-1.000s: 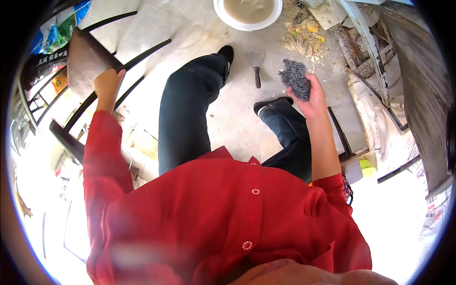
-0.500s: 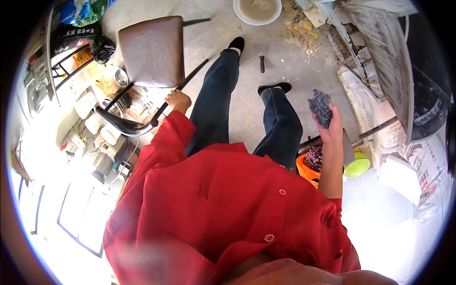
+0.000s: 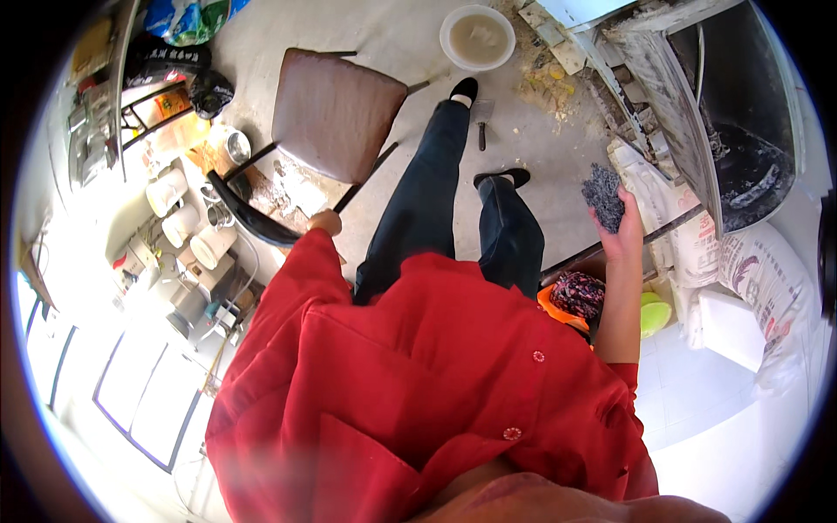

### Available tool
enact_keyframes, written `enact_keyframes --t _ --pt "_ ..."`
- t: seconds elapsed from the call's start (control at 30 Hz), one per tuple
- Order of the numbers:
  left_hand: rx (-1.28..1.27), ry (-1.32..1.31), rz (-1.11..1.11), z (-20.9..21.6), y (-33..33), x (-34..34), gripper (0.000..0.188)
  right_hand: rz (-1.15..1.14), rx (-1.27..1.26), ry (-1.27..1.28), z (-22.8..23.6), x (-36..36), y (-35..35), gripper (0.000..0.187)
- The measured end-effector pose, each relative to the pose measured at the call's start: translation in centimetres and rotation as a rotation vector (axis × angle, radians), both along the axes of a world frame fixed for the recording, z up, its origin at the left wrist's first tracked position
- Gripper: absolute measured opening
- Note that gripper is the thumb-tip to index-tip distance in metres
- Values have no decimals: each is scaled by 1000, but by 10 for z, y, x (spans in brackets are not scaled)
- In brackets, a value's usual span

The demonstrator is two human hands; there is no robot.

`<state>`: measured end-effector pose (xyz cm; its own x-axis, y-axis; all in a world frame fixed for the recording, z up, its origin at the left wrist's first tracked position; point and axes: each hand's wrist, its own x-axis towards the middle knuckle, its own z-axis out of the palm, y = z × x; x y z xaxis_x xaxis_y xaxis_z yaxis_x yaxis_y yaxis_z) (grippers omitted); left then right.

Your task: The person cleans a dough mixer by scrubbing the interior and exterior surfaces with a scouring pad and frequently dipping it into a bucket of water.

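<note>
My left hand (image 3: 325,222) is closed round the black frame of a chair (image 3: 336,113), close to its curved backrest. The chair has a worn brown seat and stands left of my legs. Held out on the right, my right hand (image 3: 624,234) grips a dark grey, tangled steel wool scourer (image 3: 603,196) that sticks up past the fingers. A scraper (image 3: 482,122) with a dark handle lies on the floor beside my left foot. Beyond it is a white basin (image 3: 478,37) of cloudy, greyish liquid.
Yellowish crumbs and debris (image 3: 549,83) are scattered right of the basin. A large dirty metal panel (image 3: 667,105) and white sacks (image 3: 758,279) line the right side. Pots and mugs (image 3: 179,222) crowd the left. A lime-green bowl (image 3: 654,314) is near my right forearm.
The chair has swung round and shifted to the right, nearer my legs, with my left hand still on its frame. My right hand keeps hold of the steel wool scourer. The whole view has shifted slightly.
</note>
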<state>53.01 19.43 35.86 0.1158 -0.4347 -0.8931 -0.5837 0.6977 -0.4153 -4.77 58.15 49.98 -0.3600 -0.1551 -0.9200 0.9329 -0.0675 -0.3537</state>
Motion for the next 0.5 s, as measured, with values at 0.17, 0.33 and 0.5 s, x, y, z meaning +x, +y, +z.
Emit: enact_keyframes --t 0.17,0.33,0.5 --pt "-19 74 36 22 29 -24 50 -46 48 -38 -11 -2 -23 31" --pt "-125 39 -190 54 73 30 58 10 39 -94 -27 -4 -75 29" --pt "64 -128 93 83 58 32 42 46 18 -123 -34 -6 -125 29"
